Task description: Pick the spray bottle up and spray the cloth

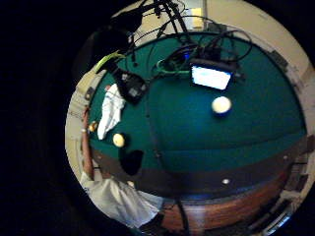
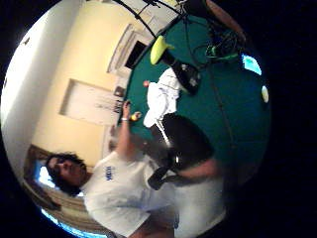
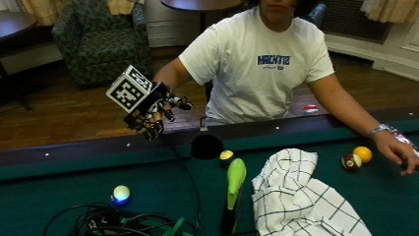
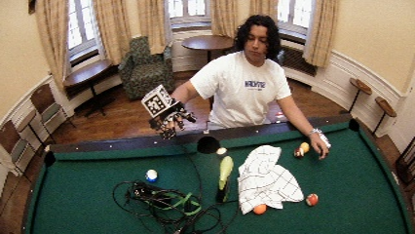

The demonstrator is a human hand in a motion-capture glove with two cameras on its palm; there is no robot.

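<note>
- Hand [image 3: 152, 114]: black-gloved right one, raised above the near rail of the green felt pool table [image 3: 59, 194], fingers hanging relaxed, holding nothing.
- Lower toward the lime-green, black-bodied plastic spray bottle [image 3: 233, 189], lying on the felt well apart; wrap the neck, forefinger on the trigger.
- Aim at the white black-checked cloth [image 3: 298, 199], crumpled just beside the bottle; avoid the cables.

Daylight enters through curtained windows [image 4: 185, 9]; palm views dim, curved at edges; a screen [image 1: 211, 77] glares.
</note>
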